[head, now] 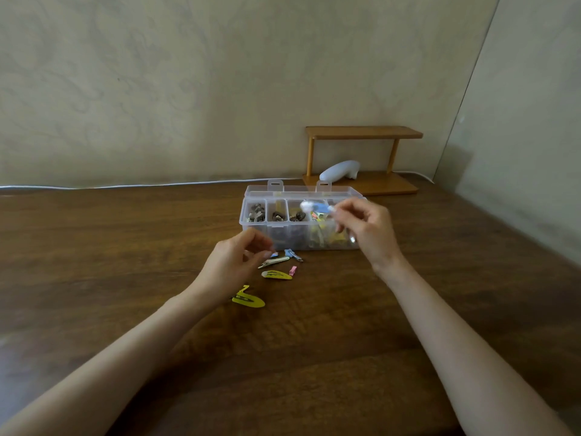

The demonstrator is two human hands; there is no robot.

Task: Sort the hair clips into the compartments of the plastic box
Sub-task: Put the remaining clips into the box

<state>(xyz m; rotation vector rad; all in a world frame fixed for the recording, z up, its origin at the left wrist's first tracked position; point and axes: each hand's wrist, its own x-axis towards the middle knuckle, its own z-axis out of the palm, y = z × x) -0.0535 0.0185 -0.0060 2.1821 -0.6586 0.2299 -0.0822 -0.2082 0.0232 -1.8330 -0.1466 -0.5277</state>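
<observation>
A clear plastic box (251, 229) with its lid open stands mid-table; its left compartments hold dark clips, its right ones yellow and mixed clips. My right hand (369, 229) pinches a blue-and-white hair clip (316, 206) above the box's middle compartments. My left hand (234, 262) hovers over the table in front of the box, fingers curled, thumb and fingertips close beside a small blue clip (274, 255); I cannot tell if it holds it. Loose clips lie nearby: a beige one (274, 262), a blue one (293, 255), a pink one (293, 270) and two yellow snap clips (276, 275) (248, 299).
A wooden two-level shelf (364, 133) stands at the back right against the wall, with a white rounded object (339, 170) on its lower board. A white cable (125, 185) runs along the table's far edge. A side wall closes the right.
</observation>
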